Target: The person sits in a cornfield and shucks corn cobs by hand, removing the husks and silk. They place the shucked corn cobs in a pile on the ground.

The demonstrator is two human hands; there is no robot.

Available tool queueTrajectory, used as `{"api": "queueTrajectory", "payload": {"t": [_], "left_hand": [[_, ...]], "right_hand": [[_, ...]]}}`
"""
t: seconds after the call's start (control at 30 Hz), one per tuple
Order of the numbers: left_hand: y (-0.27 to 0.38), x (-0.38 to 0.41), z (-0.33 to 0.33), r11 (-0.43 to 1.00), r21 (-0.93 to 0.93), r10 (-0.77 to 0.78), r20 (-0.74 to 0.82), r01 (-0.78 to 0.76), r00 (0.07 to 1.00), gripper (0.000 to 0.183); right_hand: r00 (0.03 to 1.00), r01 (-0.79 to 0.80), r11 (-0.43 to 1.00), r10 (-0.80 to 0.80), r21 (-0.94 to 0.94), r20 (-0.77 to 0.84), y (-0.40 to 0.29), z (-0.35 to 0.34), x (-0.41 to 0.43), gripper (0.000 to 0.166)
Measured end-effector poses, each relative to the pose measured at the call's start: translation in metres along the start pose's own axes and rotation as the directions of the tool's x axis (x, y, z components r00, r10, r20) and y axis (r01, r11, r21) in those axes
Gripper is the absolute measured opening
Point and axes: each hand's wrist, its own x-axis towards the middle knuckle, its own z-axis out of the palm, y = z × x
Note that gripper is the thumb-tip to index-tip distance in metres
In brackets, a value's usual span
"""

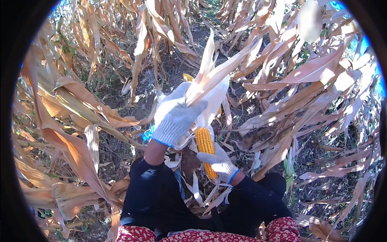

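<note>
A bare yellow corn cob (205,142) stands tilted in front of me, its kernels fully exposed along the visible side. My right hand (220,162), in a white knit glove, wraps around its lower half. Pale dry husk leaves (211,78) fan out from the cob's upper end and point away from me. My left hand (178,113), gloved too, is closed around a bunch of these leaves above the cob. Its fingertips are partly hidden behind the husk.
Dry maize stalks and leaves crowd the left side (75,106) and the right side (281,99). Another yellow cob (188,77) shows beyond my left hand. Stripped husk pieces (196,189) lie between my legs. Blue plastic material (148,133) sits beside my left wrist.
</note>
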Motion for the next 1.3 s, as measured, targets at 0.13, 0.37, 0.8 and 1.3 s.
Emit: {"api": "queueTrajectory", "payload": {"t": [0.13,0.37,0.8,1.3], "left_hand": [[-0.022,0.015,0.020,0.944,0.200,0.283,-0.080,-0.263,0.956,0.046],[-0.033,0.012,0.031,0.933,0.342,0.098,0.055,-0.111,0.994,0.033],[-0.017,0.000,0.026,0.803,0.465,0.255,0.299,-0.374,0.920,0.058],[-0.030,0.007,0.005,0.974,-0.221,-0.011,0.173,0.050,0.985,0.037]], "right_hand": [[0.997,0.069,0.980,-0.073,-0.187,-0.012,0.003,0.006,-0.006,0.058],[0.998,0.046,0.985,-0.040,-0.166,0.038,-0.007,0.004,-0.017,0.063],[0.983,0.147,0.987,-0.153,0.068,0.098,0.002,-0.009,-0.009,0.065],[0.966,0.257,0.966,-0.257,-0.038,0.025,0.000,-0.007,-0.002,0.071]]}}
